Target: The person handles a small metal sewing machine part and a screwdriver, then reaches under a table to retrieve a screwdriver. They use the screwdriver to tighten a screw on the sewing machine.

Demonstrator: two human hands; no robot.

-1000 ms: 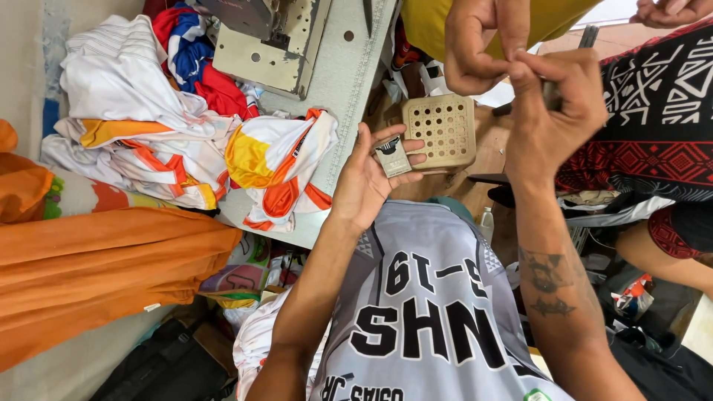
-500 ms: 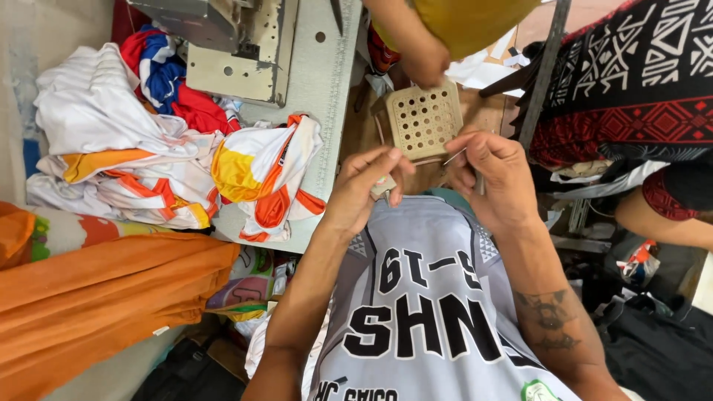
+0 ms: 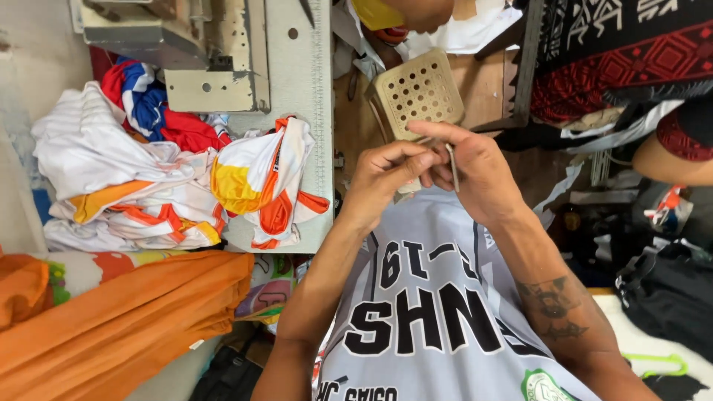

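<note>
A grey jersey [image 3: 438, 312] with black lettering lies spread over my lap. My left hand [image 3: 382, 178] pinches its far edge between thumb and fingers. Touching it from the right, my right hand [image 3: 479, 174] holds a thin metal tool [image 3: 451, 167], like thread snips, pointed at that same edge. The spot where the fingers meet is hidden by the hands. Just beyond them stands a beige perforated plastic basket [image 3: 420, 89].
A sewing machine [image 3: 208, 52] sits on a grey table [image 3: 304, 111], with a heap of white, orange and red garments [image 3: 163, 186]. Orange cloth [image 3: 111, 319] lies at the lower left. Another person's arm [image 3: 672, 152] is at the right; dark bags [image 3: 668, 289] lie below it.
My right hand has come down from beside the other person's hand to the jersey's edge. Both my hands now meet there, and the other person's hands have left the view.
</note>
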